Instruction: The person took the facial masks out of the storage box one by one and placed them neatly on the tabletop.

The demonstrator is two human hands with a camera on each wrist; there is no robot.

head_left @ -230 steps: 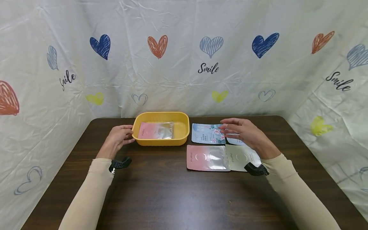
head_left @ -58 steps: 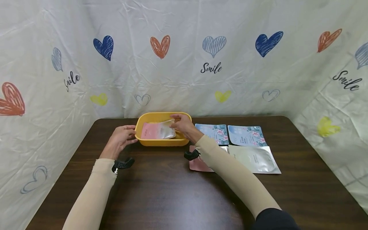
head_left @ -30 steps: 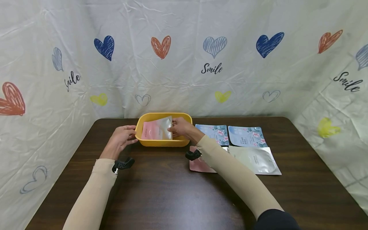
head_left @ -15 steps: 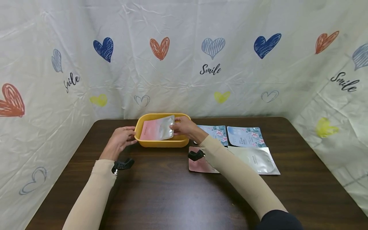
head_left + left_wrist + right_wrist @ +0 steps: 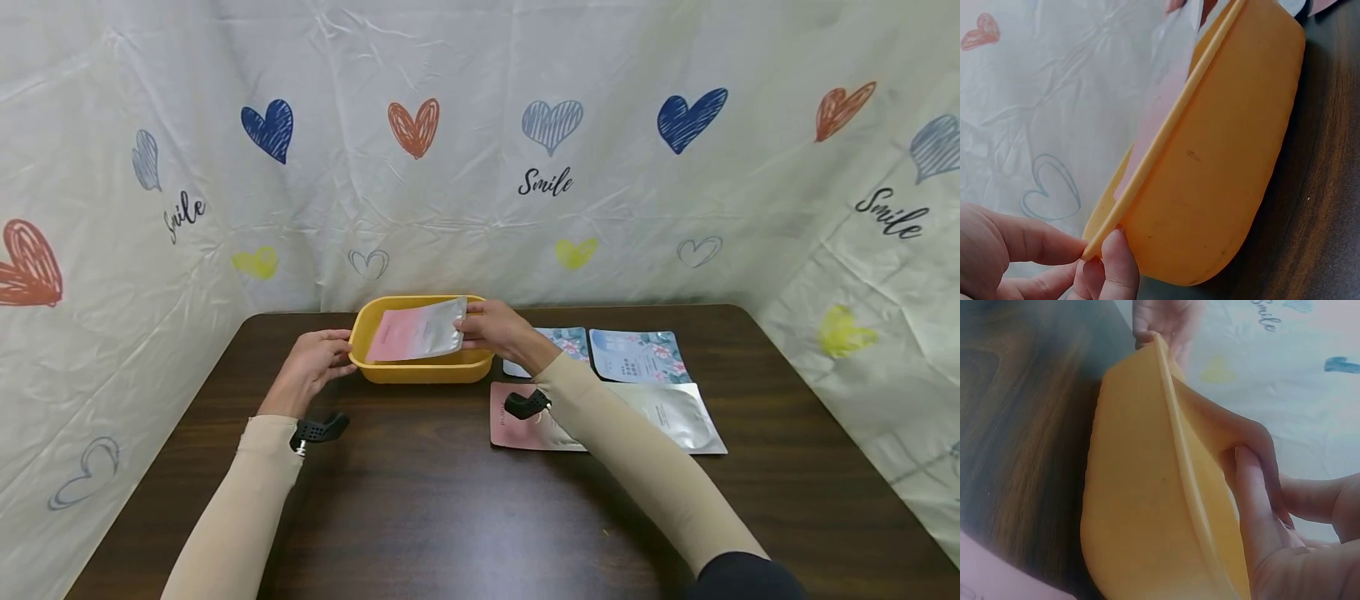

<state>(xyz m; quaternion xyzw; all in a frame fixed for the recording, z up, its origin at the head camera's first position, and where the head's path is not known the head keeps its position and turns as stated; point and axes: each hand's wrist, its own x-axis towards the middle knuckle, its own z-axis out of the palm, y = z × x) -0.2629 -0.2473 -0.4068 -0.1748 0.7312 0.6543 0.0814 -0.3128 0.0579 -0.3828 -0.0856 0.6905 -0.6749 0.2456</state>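
A yellow plastic basin [image 5: 427, 375] stands at the back of the table, left of centre. My left hand [image 5: 313, 367] pinches its left rim; the left wrist view shows thumb and fingers [image 5: 1119, 262] on both sides of that edge. Between thumb and fingers, my right hand [image 5: 501, 329] holds the silver right end of a pink-and-silver sheet mask packet [image 5: 420, 329]. This packet slants, its right end raised above the basin's rim and its pink end lower, over the basin. From the right wrist, the packet [image 5: 1260, 440] appears nearly edge-on, bending under the fingers.
Right of the basin lie two blue floral packets [image 5: 637, 354], one partly behind my right hand. In front of them lie another pink packet [image 5: 513, 412] and a pale green-silver packet [image 5: 678, 417], both partly covered by my right forearm. A heart-printed curtain [image 5: 480, 217] hangs behind the dark wooden table [image 5: 420, 500].
My right hand came from over the blue packets to the basin, took the pink packet's silver end, and has raised it up and rightward. My left hand has stayed at the rim.
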